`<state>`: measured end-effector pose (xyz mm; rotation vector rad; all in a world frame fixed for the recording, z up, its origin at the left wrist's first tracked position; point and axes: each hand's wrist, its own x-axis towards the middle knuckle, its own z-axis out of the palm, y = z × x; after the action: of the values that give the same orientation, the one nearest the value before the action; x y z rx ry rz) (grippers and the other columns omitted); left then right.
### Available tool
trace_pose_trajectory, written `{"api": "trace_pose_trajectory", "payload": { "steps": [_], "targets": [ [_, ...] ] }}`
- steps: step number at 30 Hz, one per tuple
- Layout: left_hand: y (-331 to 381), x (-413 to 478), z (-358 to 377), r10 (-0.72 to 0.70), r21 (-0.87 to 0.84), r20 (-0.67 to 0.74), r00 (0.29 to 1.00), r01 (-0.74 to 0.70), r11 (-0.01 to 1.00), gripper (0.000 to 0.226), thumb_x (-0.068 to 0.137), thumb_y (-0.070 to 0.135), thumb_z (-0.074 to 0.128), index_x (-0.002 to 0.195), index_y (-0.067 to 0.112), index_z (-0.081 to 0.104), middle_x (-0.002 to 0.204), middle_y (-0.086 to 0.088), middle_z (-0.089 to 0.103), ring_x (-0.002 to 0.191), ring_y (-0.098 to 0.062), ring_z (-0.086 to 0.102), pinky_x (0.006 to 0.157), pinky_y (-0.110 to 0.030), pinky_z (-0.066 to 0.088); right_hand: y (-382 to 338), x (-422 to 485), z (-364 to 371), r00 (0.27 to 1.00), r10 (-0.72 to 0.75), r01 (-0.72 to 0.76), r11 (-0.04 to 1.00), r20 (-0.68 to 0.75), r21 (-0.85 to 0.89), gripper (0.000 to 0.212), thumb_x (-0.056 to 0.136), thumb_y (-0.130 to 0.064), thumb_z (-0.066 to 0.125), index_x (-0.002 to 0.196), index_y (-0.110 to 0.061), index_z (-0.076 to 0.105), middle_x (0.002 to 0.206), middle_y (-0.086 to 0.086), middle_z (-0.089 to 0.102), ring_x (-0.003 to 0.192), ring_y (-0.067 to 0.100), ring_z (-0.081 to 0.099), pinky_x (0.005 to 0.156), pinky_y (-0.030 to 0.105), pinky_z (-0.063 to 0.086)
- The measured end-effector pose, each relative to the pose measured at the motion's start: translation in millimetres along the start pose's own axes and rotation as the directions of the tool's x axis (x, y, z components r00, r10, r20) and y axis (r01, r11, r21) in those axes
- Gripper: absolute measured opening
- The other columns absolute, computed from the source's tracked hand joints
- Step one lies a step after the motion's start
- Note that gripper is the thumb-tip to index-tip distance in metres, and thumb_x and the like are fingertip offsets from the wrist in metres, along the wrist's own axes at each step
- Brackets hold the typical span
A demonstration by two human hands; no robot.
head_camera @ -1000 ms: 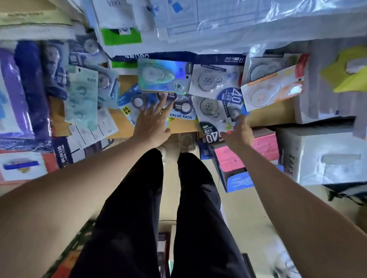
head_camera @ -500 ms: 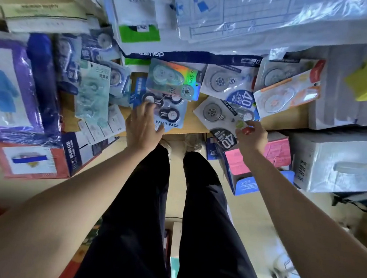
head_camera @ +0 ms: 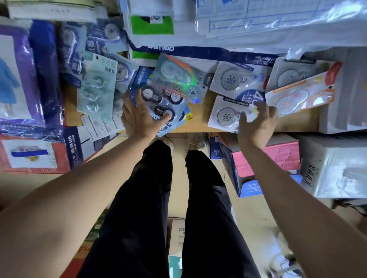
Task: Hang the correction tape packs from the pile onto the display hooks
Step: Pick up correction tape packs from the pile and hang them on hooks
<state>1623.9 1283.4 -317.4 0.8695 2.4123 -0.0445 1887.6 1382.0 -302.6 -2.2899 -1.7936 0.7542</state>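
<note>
On bench (head_camera: pixel 201 120), shiny tape packs (head_camera: pixel 178 77) piled; below, pink box (head_camera: pixel 282 153), inside hidden. Left fingers (head_camera: pixel 135 98) wide on dark pack (head_camera: pixel 159 97), right fingers (head_camera: pixel 268 111) wide over white pack (head_camera: pixel 225 117).

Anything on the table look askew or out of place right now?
No damage or spill shows, but the packs lie jumbled and overlapping. The value pack under the left hand sits skewed and juts past the table edge; the orange pack by the right hand lies tilted across a grey-wheel pack.
</note>
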Motion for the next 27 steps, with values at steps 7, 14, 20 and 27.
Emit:
{"api": "trace_pose_trajectory", "payload": {
  "steps": [7,14,20,27],
  "targets": [
    [-9,7,-3,0.024,-0.108,-0.045,0.999,-0.028,0.994,0.1,0.055,0.054,0.091,0.134,0.013,0.044,0.149,-0.017,0.031,0.127,-0.036,0.047,0.097,-0.048,0.047,-84,-9,52,0.739,0.301,-0.568,0.76,0.603,0.316,0.037,0.077,-0.037,0.08,0.104,-0.016,0.067,0.087,0.002,0.072,0.067,0.017,0.068,0.071,0.04,0.063],
    [-20,12,-22,0.085,-0.291,-0.076,0.994,-0.103,0.951,0.088,0.061,0.037,0.091,0.133,0.011,0.049,0.127,-0.009,0.058,0.111,-0.029,0.058,0.093,-0.039,0.047,-103,7,63,0.644,0.417,-0.75,0.509,0.641,0.422,0.023,0.082,-0.018,0.081,0.098,-0.004,0.072,0.073,0.008,0.068,0.054,0.016,0.06,0.055,0.024,0.055],
    [-28,15,-36,-0.094,-0.535,-0.081,0.992,0.037,0.844,0.044,0.083,0.01,0.074,0.125,0.01,0.061,0.091,0.001,0.071,0.077,-0.016,0.067,0.079,-0.033,0.057,-104,-14,36,0.666,0.276,-0.732,0.418,0.693,0.537,0.004,0.089,-0.007,0.071,0.09,-0.011,0.069,0.083,0.015,0.072,0.061,0.017,0.07,0.059,0.023,0.057],
    [-10,13,-62,0.058,-0.693,0.073,0.996,0.009,0.721,0.041,0.088,0.025,0.071,0.125,0.01,0.065,0.122,-0.006,0.07,0.108,-0.009,0.065,0.089,-0.012,0.049,-83,-24,-13,0.783,0.043,-0.457,0.717,0.621,0.527,0.001,0.093,-0.008,0.066,0.092,-0.007,0.067,0.069,0.007,0.067,0.054,0.011,0.063,0.048,0.021,0.048]
  ]
}}
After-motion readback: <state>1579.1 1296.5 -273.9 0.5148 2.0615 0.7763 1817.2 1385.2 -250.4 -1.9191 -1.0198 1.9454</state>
